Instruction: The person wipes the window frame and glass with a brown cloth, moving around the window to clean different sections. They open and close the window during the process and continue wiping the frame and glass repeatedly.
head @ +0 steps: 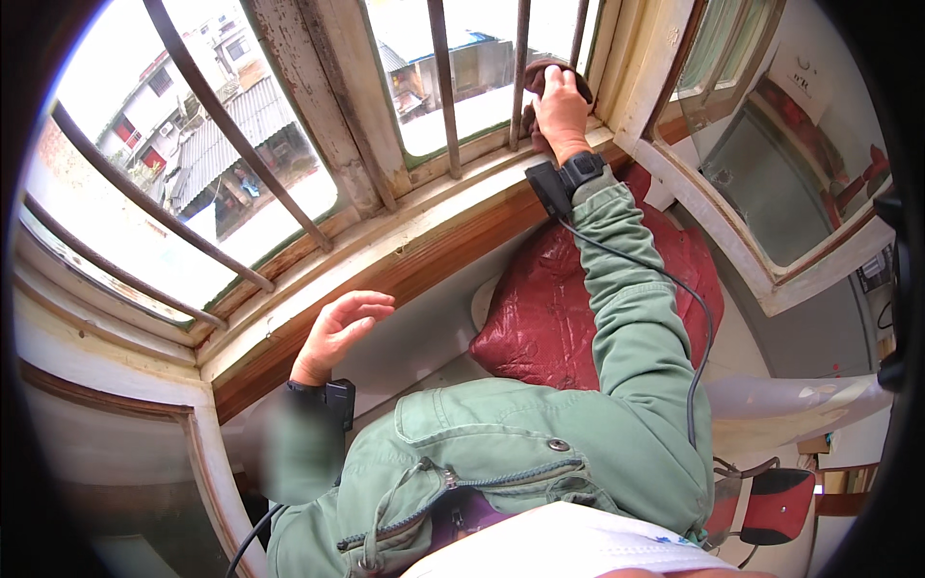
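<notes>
My right hand (562,108) reaches between the window bars and the right side of the frame, gripping a dark brown cloth (540,72). The cloth is pressed at the window pane (488,108) near its right edge; part of it is hidden behind my fingers. A rusty metal bar (519,79) stands just left of that hand. My left hand (340,336) hovers by the wooden window sill (405,249), fingers apart and holding nothing. Both wrists wear dark straps with a black device.
An open window sash (766,289) swings inward on the right, another (206,441) on the left. Below the sill sits a dark red woven sack (542,311). A red and black chair (777,506) stands behind me at lower right. A cable (704,318) runs along my right sleeve.
</notes>
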`<action>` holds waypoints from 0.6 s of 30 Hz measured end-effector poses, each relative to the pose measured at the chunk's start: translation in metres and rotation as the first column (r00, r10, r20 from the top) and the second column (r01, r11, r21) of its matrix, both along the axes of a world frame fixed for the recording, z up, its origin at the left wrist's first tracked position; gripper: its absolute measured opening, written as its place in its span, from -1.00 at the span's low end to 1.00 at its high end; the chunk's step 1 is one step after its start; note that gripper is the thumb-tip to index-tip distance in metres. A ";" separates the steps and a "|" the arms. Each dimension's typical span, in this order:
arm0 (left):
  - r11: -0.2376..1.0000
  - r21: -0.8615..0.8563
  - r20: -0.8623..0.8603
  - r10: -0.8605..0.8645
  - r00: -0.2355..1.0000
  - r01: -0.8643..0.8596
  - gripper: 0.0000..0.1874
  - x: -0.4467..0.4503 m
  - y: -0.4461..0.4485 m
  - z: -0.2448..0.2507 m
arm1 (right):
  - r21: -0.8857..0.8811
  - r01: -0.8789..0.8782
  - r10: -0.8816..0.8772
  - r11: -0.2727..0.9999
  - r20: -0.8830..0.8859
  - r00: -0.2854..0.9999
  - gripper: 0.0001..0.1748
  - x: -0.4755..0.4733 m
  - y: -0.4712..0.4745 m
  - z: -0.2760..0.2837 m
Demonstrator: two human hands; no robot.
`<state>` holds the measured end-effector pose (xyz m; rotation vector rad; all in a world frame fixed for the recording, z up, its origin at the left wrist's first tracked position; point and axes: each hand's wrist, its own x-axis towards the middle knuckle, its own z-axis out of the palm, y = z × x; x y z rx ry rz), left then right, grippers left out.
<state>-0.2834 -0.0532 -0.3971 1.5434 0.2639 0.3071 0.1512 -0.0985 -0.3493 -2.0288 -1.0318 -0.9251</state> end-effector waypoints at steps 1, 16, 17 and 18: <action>0.999 -0.031 0.061 -0.026 0.998 0.028 -0.66 0.001 -0.001 -0.003 | 0.021 -0.097 0.096 0.995 0.030 0.995 -0.67 -0.002 -0.004 -0.003; 0.977 -0.067 0.120 -0.194 0.974 0.203 -0.65 -0.003 -0.002 -0.022 | 0.132 -0.564 0.578 0.815 -0.260 0.774 -0.58 -0.040 -0.050 0.004; 0.972 -0.101 0.168 -0.193 0.967 0.212 -0.65 -0.007 -0.001 -0.025 | 0.167 -0.571 0.594 0.804 -0.248 0.765 -0.63 -0.048 -0.046 0.006; 0.982 -0.085 0.110 -0.158 0.981 0.167 -0.65 -0.013 0.000 -0.026 | 0.099 -0.544 0.540 0.833 -0.362 0.760 -0.63 -0.057 -0.042 0.008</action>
